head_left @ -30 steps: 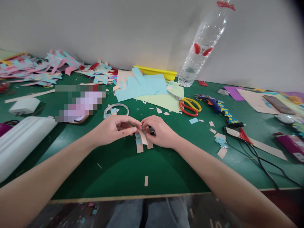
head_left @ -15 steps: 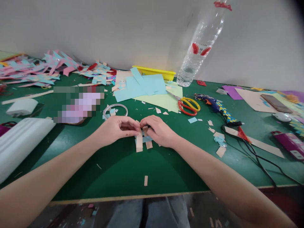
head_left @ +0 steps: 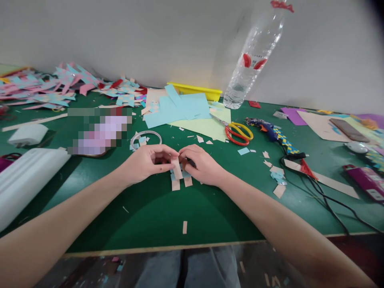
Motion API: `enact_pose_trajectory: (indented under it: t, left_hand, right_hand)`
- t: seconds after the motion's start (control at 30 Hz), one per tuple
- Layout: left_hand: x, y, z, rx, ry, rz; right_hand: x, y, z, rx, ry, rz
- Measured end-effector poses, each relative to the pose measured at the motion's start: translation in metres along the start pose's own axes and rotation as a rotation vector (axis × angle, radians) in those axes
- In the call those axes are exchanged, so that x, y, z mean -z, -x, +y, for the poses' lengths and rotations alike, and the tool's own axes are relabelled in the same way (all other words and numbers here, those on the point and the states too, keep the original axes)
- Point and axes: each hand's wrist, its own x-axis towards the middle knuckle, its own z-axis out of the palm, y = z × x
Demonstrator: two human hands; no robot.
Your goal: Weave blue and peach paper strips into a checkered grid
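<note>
My left hand (head_left: 147, 162) pinches a short peach paper strip (head_left: 177, 170) between thumb and fingers. The strip leans over a small woven piece of peach and light-blue paper strips (head_left: 175, 185) on the table. Close by on the right, my right hand (head_left: 201, 165) has its fingers bent together at the top of the strip, over the woven piece. Its fingertips almost meet those of my left hand. Fingers cover most of the woven piece, so what exactly the right hand grips is hidden.
Red-and-yellow scissors (head_left: 239, 134) lie behind my right hand, a roll of tape (head_left: 159, 139) behind my left. Blue paper sheets (head_left: 183, 108), a tilted plastic bottle (head_left: 252, 60) and a yellow tray (head_left: 198, 92) stand by the wall. Black cables (head_left: 327, 200) run at right.
The peach strip in my left hand has risen and tilted, uncovering more of the woven piece's lower end. Both hands stay nearly in place.
</note>
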Motion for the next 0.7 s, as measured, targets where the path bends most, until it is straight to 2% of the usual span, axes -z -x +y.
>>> enact_pose_trajectory:
  t: [0.43,0.7]
  left_hand:
    - [0.0027,-0.0023,-0.0083,0.022,0.026,0.147]
    - [0.0031,-0.0033,-0.0076,-0.025,-0.112,0.230]
  right_hand:
    - [-0.0015,0.0002,-0.0001,0.004,0.029,0.000]
    - [-0.0031,0.0007,0.0001,0.008,0.031,0.011]
